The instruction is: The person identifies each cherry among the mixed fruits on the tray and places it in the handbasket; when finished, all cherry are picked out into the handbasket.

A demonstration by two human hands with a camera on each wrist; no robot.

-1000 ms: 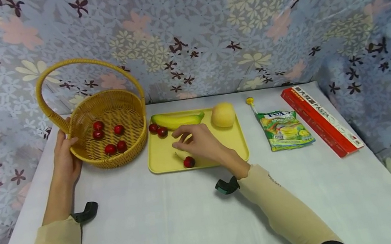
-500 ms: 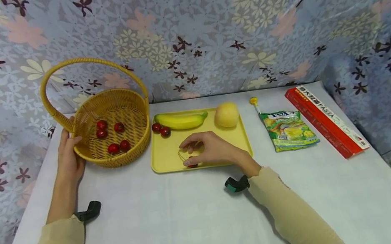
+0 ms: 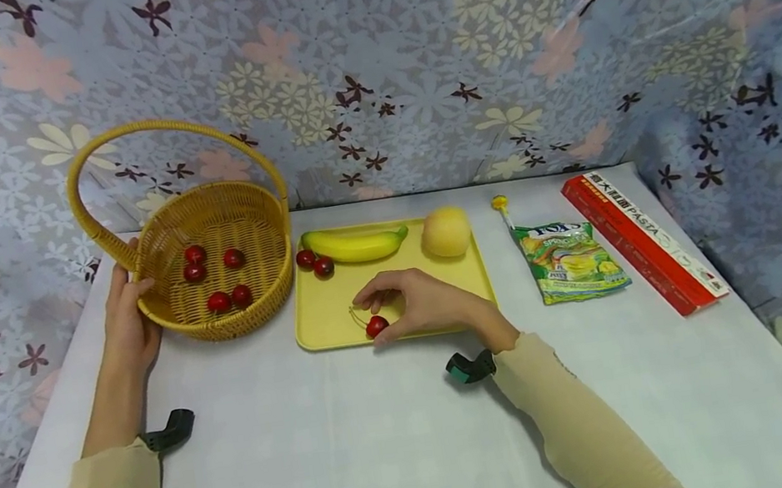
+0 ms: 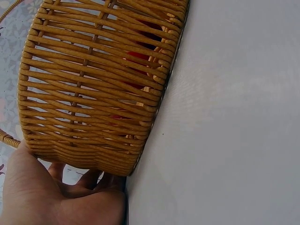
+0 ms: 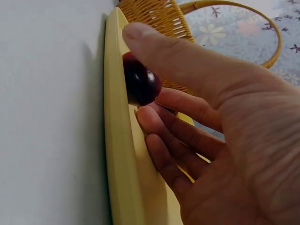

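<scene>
At the left of the head view, my left hand [image 3: 127, 317] grips the side of a yellow wicker basket [image 3: 259, 304], thumb at the rim; in the left wrist view its fingers reach underneath. Several red cherries [image 3: 219, 302] lie inside. Over the yellow tray [image 3: 315, 323], my right hand [image 3: 426, 302] curves loosely around a single stemmed cherry [image 3: 376, 326]. Its thumb lies on the near side and the fingers on the far side, with a gap visible from above. That dark cherry [image 5: 140, 82] sits by the tray's rim in the right wrist view.
Along the tray's back lie a banana [image 3: 355, 245], a round yellow fruit [image 3: 446, 232] and two joined cherries [image 3: 323, 267]. To the right are a lollipop [image 3: 500, 204], a green FOX'S bag [image 3: 569, 259] and a long red pasta box [image 3: 643, 242]. A flowered cloth [image 3: 410, 64] hangs behind.
My right hand has come down toward the near edge of the tray, its thumb now at the near side of the single cherry. The left hand stays on the basket.
</scene>
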